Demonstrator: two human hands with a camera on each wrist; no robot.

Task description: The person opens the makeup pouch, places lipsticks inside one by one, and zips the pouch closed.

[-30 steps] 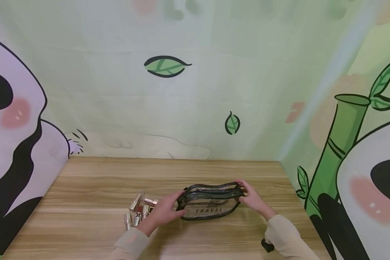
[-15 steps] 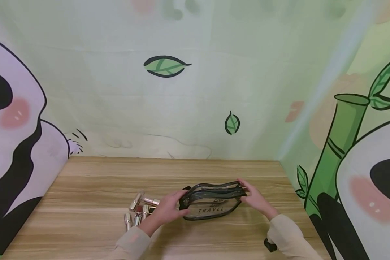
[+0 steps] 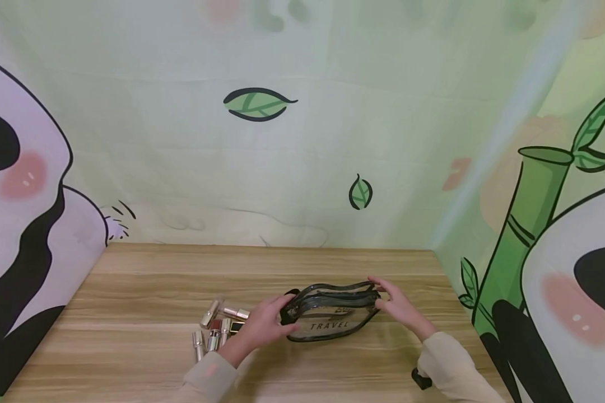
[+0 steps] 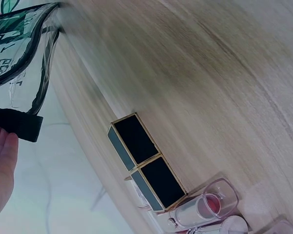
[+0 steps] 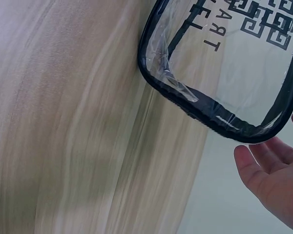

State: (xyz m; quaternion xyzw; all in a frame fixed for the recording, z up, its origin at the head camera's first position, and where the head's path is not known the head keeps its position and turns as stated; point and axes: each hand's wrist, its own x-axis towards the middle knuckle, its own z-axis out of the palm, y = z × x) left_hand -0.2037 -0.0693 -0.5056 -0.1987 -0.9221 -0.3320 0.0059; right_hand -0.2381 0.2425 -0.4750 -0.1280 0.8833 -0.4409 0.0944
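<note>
A clear travel pouch (image 3: 327, 324) with black edging and the word TRAVEL stands on the wooden table, its zipped top gaping. My left hand (image 3: 263, 324) holds its left end, thumb on the front and fingers by the black end tab (image 4: 19, 124). At the opposite end my right hand (image 3: 398, 305) grips the upper corner between thumb and fingers. The right wrist view shows those fingertips (image 5: 244, 158) at the pouch's black-edged corner. Several lipsticks (image 3: 214, 336) lie just left of my left hand, among them a black tube with gold edges (image 4: 146, 161).
The wooden table (image 3: 156, 274) reaches back to a green cloth backdrop (image 3: 302, 140) printed with pandas and leaves. A small black object (image 3: 421, 379) shows at my right sleeve. One clear-capped lipstick (image 4: 205, 207) lies beside the black tube.
The pouch has shifted slightly to the right, and its left end has turned a little. My left hand has moved right with it; both hands stay on its ends. The lipsticks have not moved.
</note>
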